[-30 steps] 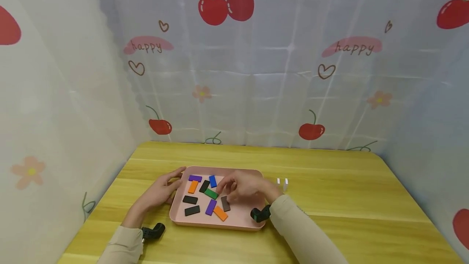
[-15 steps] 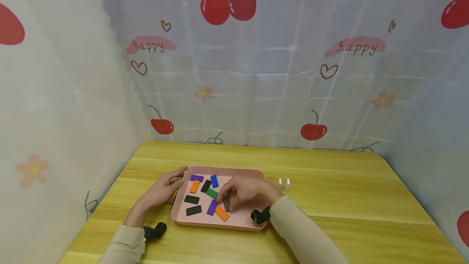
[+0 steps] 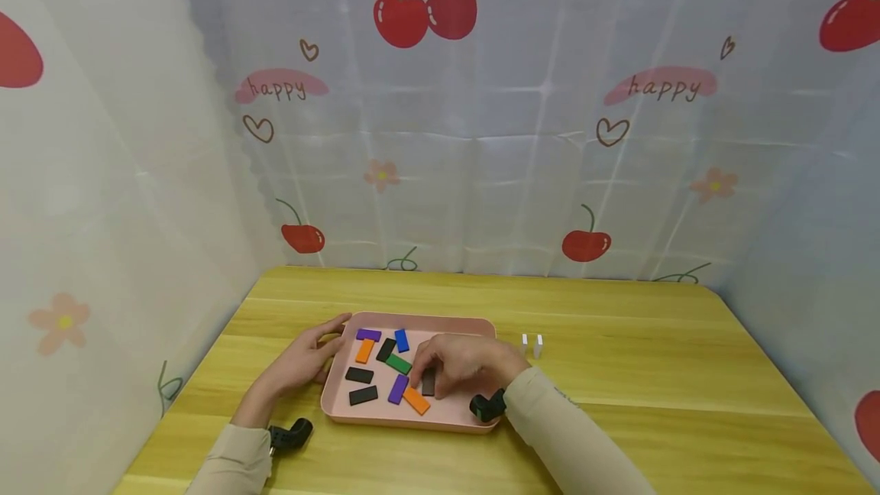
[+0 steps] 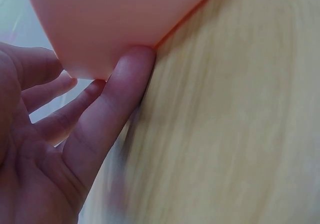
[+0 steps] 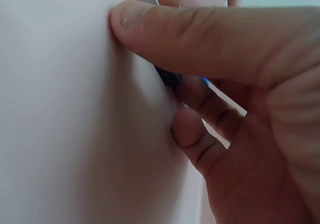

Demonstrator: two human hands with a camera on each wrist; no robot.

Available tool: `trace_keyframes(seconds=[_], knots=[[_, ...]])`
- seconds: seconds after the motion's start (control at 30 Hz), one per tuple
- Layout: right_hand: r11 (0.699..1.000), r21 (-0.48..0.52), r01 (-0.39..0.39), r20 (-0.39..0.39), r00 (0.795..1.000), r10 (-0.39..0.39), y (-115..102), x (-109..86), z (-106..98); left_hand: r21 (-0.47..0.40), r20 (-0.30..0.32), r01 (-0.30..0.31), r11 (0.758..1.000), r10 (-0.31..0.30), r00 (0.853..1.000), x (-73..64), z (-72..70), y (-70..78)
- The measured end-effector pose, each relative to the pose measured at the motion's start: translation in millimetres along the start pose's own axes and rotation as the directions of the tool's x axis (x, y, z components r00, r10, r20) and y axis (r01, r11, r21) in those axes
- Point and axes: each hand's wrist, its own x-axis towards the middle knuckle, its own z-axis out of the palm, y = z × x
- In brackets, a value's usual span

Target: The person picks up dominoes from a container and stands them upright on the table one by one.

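Observation:
A shallow pink tray (image 3: 454, 420) lies on the table with flat, domino-shaped blocks in it. My left hand (image 3: 305, 357) holds the tray's left end. Close up in the left wrist view, the thumb (image 4: 117, 84) presses low on the tray's outer wall and the fingers reach its rim. My right hand (image 3: 464, 361) is down inside the tray, pinching a dark grey block (image 3: 429, 383) between thumb and fingers; in the right wrist view the thumb hides much of the block (image 5: 165, 77). Just left of it lie an orange block (image 3: 415, 401), a purple block (image 3: 398, 389) and a green block (image 3: 398, 363).
Further left in the tray are several black blocks (image 3: 363, 395), another orange block (image 3: 365, 351), another purple block (image 3: 368, 335) and a blue block (image 3: 402, 340). Two small white blocks (image 3: 538, 346) stand on the table (image 3: 632, 373), right of the tray. A printed curtain (image 3: 509, 174) surrounds the table.
My right hand has lowered onto the dark grey block, which was lying uncovered a second ago, and the block has turned slightly. My left hand stays at the tray.

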Motion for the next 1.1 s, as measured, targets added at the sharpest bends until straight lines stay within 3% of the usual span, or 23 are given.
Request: trace_keyframes(seconds=[0.23, 0.6, 0.83, 1.1], knots=[[1.000, 0.001, -0.024, 0.001, 1.000, 0.024, 0.1, 1.6, 1.3, -0.007, 0.004, -0.006, 1.000, 0.006, 1.000, -0.1, -0.8, -3.2], [0.999, -0.036, -0.001, -0.014, 1.000, 0.000, -1.3, -2.5, -0.6, -0.029, -0.006, 0.005, 1.000, -0.005, 1.000, 1.1, 0.5, -3.1], [0.999, 0.047, 0.004, -0.027, 1.000, -0.003, -1.1, -9.5, -4.3, -0.015, -0.005, 0.006, 1.000, -0.006, 1.000, 0.3, 0.1, -2.3], [0.999, 0.048, 0.001, -0.058, 0.998, 0.001, -5.1, -22.5, -8.8, -0.012, -0.015, 0.017, 1.000, -0.017, 1.000, 1.0, 1.2, -1.2]])
